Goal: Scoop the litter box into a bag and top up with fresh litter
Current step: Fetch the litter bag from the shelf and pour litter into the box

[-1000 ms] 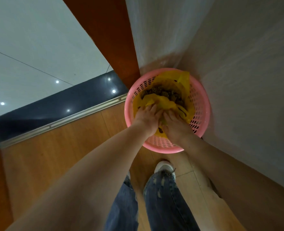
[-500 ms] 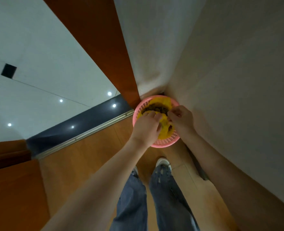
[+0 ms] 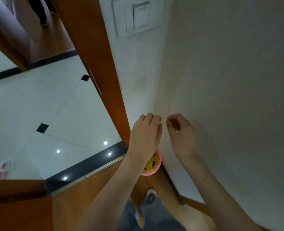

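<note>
Hands raised side by side, left hand (image 3: pixel 144 135) palm-down, right hand (image 3: pixel 181 130) loosely curled

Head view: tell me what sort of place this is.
Probably a home interior, at a room's doorway: a wall light switch, a wooden door frame, tiled floor beyond, and a pink basket in the corner.

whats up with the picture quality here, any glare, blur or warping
Head view: dim and soft; small ceiling-light glints on the glossy tiled floor; wide-angle lens bends the door frame; right hand shadows the wall; left hand hides most of the pink basket.
</note>
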Demonstrator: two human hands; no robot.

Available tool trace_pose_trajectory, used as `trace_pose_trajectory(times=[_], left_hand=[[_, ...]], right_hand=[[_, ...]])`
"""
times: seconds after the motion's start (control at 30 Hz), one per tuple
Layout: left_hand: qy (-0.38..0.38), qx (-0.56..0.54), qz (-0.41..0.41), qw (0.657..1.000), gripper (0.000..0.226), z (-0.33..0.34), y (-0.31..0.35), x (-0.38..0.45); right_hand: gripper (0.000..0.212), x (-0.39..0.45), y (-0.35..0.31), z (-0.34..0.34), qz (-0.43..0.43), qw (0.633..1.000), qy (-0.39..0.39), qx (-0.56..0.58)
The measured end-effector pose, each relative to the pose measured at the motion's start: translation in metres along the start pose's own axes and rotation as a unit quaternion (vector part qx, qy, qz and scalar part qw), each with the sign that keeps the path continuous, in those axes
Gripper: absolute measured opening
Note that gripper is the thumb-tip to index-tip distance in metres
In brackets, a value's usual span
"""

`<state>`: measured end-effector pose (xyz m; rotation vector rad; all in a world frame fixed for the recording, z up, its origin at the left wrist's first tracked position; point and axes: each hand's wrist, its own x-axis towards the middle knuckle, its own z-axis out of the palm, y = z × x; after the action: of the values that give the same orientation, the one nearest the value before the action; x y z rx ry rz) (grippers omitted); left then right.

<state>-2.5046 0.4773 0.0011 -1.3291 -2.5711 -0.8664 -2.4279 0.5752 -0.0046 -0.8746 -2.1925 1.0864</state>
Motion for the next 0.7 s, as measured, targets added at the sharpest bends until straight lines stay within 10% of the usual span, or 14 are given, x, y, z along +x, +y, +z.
trace_pose_trajectory(times=[0.3, 0.7], left_hand=[[-0.017, 0.048, 0.127, 0.991, 0.046, -0.064, 0.037, 0.016], [-0.213, 0.089, 0.277, 0.933, 0.068, -0.083, -0.015, -0.065]], right_hand=[[0.035, -0.031, -0.053, -0.063, -0.138, 0.974, 0.047, -0.173], [0.063, -0.172, -0.075, -0.049, 0.129, 0.941, 0.0, -0.312]])
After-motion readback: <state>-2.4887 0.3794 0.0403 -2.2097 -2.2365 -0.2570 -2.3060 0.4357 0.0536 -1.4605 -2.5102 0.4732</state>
